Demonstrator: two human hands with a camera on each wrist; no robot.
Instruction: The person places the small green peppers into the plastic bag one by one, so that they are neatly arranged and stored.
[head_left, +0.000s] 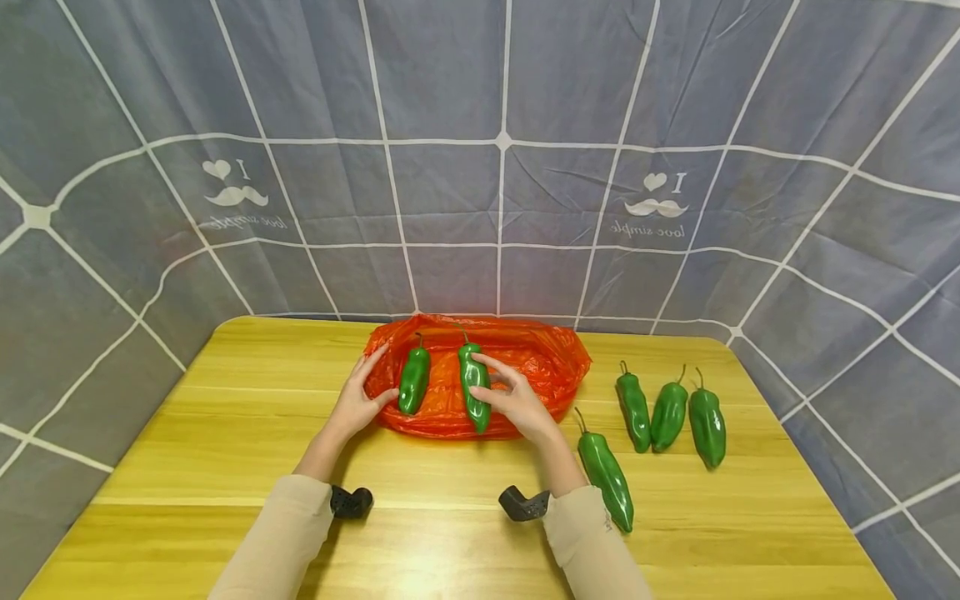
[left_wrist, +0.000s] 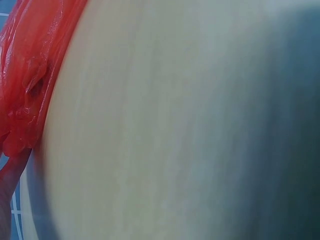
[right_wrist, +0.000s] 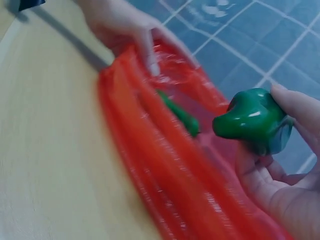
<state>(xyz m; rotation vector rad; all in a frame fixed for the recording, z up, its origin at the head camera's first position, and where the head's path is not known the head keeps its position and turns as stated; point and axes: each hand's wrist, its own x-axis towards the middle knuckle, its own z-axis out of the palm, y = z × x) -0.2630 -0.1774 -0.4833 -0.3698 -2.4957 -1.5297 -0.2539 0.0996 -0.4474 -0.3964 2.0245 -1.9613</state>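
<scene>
A crumpled red plastic bag [head_left: 546,357] lies with its mouth spread at the back of the table. At its left end my left hand [head_left: 356,407] holds the rim, thumb and fingers apart over the edge. Inside, close to that hand, lies one glossy green pepper [head_left: 414,383]. My right hand [head_left: 523,407] pinches another green pepper [head_left: 469,375] between thumb and fingers, above the bag; the right wrist view shows this pepper [right_wrist: 252,120] end-on, raised over the bag's rim. In the left wrist view only a bit of the left hand [left_wrist: 11,180] shows beneath the red plastic.
Several green peppers lie on the wooden table [head_left: 187,467] right of the bag: one [head_left: 606,479] beside the right forearm, the others [head_left: 669,415] grouped farther right. A grey curtain [head_left: 450,192] with white lines hangs behind the table and along its sides.
</scene>
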